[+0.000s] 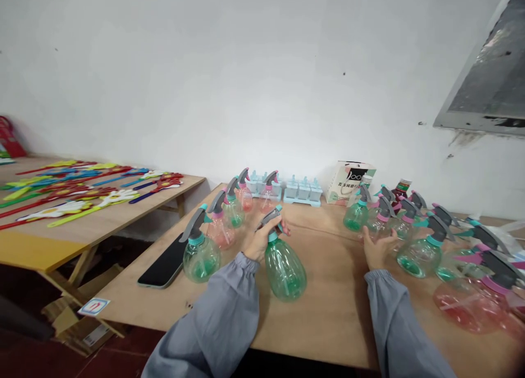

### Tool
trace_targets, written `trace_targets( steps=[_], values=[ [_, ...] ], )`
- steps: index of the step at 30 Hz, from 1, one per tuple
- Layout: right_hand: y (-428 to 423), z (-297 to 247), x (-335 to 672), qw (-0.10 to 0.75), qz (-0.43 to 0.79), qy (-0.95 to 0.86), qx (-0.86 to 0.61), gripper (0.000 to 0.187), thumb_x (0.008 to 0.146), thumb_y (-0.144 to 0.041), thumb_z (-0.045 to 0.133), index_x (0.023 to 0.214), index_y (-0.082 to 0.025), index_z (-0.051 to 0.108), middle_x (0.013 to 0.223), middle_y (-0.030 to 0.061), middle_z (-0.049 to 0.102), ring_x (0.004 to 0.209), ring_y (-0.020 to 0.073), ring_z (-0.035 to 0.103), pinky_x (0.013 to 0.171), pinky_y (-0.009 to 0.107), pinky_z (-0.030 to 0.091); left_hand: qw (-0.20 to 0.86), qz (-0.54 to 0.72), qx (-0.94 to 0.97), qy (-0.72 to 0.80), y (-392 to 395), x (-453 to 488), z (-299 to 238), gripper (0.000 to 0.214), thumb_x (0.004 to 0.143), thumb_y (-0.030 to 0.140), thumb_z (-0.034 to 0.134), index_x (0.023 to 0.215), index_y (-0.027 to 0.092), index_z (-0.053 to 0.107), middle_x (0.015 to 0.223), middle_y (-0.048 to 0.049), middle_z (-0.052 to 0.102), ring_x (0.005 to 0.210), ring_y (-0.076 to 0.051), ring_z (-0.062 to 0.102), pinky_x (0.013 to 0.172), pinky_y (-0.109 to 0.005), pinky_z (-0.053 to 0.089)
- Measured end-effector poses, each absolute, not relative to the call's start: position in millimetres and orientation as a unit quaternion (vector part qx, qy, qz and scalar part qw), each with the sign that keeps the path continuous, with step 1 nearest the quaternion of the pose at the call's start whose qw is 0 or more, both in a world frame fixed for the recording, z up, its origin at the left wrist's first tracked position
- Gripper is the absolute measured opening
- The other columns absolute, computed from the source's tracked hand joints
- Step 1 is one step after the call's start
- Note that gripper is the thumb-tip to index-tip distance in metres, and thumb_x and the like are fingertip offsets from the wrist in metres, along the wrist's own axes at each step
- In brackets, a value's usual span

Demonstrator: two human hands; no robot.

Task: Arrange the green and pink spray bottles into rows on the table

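My left hand (262, 238) is closed around the neck of a green spray bottle (287, 271), which leans slightly, its grey and teal trigger head above my fingers. On the right, my right hand (378, 249) has its thumb and fingers spread in front of a clear spray bottle with a pink collar (383, 218). Whether it touches that bottle I cannot tell. Several more spray bottles stand around it, among them a green one (419, 257) and a large pink one (467, 307). Left of my left hand are a green bottle (202, 262) and a pink bottle (221, 231).
A phone (163, 264) lies near the wooden table's left edge. Pale blue ice-pop moulds (302, 192) and a printed carton (348, 182) stand by the wall. Another table (45, 249) on the left bears colourful hand-shaped clappers (118, 197). A dark bottle (402, 189) stands back right.
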State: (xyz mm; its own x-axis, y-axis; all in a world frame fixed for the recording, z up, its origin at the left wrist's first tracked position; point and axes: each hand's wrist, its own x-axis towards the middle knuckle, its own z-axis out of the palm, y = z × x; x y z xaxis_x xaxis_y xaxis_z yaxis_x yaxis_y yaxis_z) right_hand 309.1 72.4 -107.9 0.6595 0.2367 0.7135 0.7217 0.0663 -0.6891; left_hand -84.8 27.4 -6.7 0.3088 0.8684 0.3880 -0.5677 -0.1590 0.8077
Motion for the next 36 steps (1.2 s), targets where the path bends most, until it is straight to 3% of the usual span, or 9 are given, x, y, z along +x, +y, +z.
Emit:
trace_targets(
  steps=[5, 8, 14, 18, 21, 24, 27, 31, 36],
  values=[
    [79, -115, 315, 0.622, -0.164, -0.374, -0.668, 0.115, 0.071, -0.088, 0.061, 0.145, -0.004, 0.033, 0.149, 0.0378, 0.045, 0.145, 0.0516, 0.043, 0.121, 0.068, 0.036, 0.636, 0.559, 0.512, 0.146, 27, -87, -7, 0.039, 0.069, 0.052, 0.09, 0.08, 0.018, 0.074, 0.076, -0.004, 0.073, 0.09, -0.026, 0.077, 0.096, -0.041, 0.058],
    [81, -118, 318, 0.628, -0.148, -0.365, -0.671, 0.114, 0.071, -0.083, 0.064, 0.146, -0.004, 0.032, 0.149, 0.0379, 0.045, 0.145, 0.0516, 0.044, 0.119, 0.069, 0.037, 0.64, 0.544, 0.519, 0.157, 26, -89, -7, 0.039, 0.073, 0.052, 0.086, 0.07, 0.017, 0.071, 0.064, -0.0033, 0.067, 0.083, -0.027, 0.076, 0.093, -0.043, 0.059],
    [83, -121, 317, 0.646, -0.141, -0.348, -0.664, 0.116, 0.062, -0.09, 0.065, 0.14, -0.008, 0.04, 0.14, 0.0331, 0.051, 0.135, 0.0489, 0.051, 0.115, 0.069, 0.04, 0.637, 0.534, 0.534, 0.151, 25, -90, -8, 0.036, 0.072, 0.051, 0.084, 0.076, 0.016, 0.075, 0.07, -0.0055, 0.072, 0.087, -0.029, 0.077, 0.093, -0.043, 0.059],
    [79, -123, 307, 0.646, -0.125, -0.339, -0.673, 0.124, 0.055, -0.097, 0.062, 0.14, -0.009, 0.044, 0.127, 0.0258, 0.057, 0.126, 0.0467, 0.053, 0.113, 0.068, 0.039, 0.622, 0.556, 0.528, 0.158, 29, -90, -7, 0.038, 0.077, 0.053, 0.079, 0.067, 0.018, 0.07, 0.066, -0.0046, 0.069, 0.088, -0.029, 0.077, 0.091, -0.042, 0.06],
    [75, -123, 298, 0.627, -0.107, -0.358, -0.684, 0.12, 0.056, -0.098, 0.063, 0.137, -0.011, 0.049, 0.121, 0.0231, 0.058, 0.128, 0.048, 0.049, 0.113, 0.069, 0.037, 0.616, 0.553, 0.54, 0.153, 29, -90, -5, 0.036, 0.076, 0.052, 0.081, 0.075, 0.017, 0.073, 0.078, -0.0079, 0.075, 0.093, -0.029, 0.077, 0.096, -0.043, 0.059],
    [73, -121, 291, 0.625, -0.097, -0.361, -0.685, 0.119, 0.056, -0.098, 0.062, 0.136, -0.011, 0.05, 0.129, 0.0266, 0.055, 0.133, 0.0496, 0.045, 0.115, 0.069, 0.034, 0.56, 0.556, 0.585, 0.186, 26, -90, -3, 0.042, 0.078, 0.06, 0.076, 0.079, 0.018, 0.073, 0.083, -0.0084, 0.077, 0.089, -0.027, 0.076, 0.094, -0.042, 0.059],
    [74, -120, 290, 0.626, -0.094, -0.363, -0.684, 0.124, 0.054, -0.1, 0.061, 0.138, -0.01, 0.048, 0.138, 0.0302, 0.05, 0.139, 0.051, 0.043, 0.119, 0.069, 0.03, 0.491, 0.566, 0.617, 0.24, 23, -90, -1, 0.048, 0.085, 0.065, 0.065, 0.069, 0.02, 0.068, 0.069, -0.0054, 0.071, 0.072, -0.022, 0.071, 0.08, -0.037, 0.058],
    [78, -123, 294, 0.633, -0.076, -0.377, -0.672, 0.126, 0.052, -0.099, 0.063, 0.14, -0.011, 0.043, 0.143, 0.0293, 0.05, 0.14, 0.0489, 0.044, 0.121, 0.065, 0.031, 0.423, 0.574, 0.642, 0.283, 21, -92, 2, 0.035, 0.084, 0.051, 0.073, 0.067, 0.02, 0.072, 0.07, -0.0029, 0.071, 0.072, -0.018, 0.066, 0.077, -0.03, 0.053],
    [81, -126, 295, 0.643, -0.03, -0.397, -0.654, 0.131, 0.046, -0.099, 0.067, 0.143, -0.016, 0.04, 0.143, 0.0241, 0.053, 0.136, 0.0457, 0.05, 0.118, 0.062, 0.036, 0.351, 0.599, 0.638, 0.333, 29, -95, -3, 0.025, 0.077, 0.038, 0.08, 0.092, 0.018, 0.079, 0.066, 0.0029, 0.065, 0.06, -0.013, 0.056, 0.063, -0.025, 0.042]
  ],
)
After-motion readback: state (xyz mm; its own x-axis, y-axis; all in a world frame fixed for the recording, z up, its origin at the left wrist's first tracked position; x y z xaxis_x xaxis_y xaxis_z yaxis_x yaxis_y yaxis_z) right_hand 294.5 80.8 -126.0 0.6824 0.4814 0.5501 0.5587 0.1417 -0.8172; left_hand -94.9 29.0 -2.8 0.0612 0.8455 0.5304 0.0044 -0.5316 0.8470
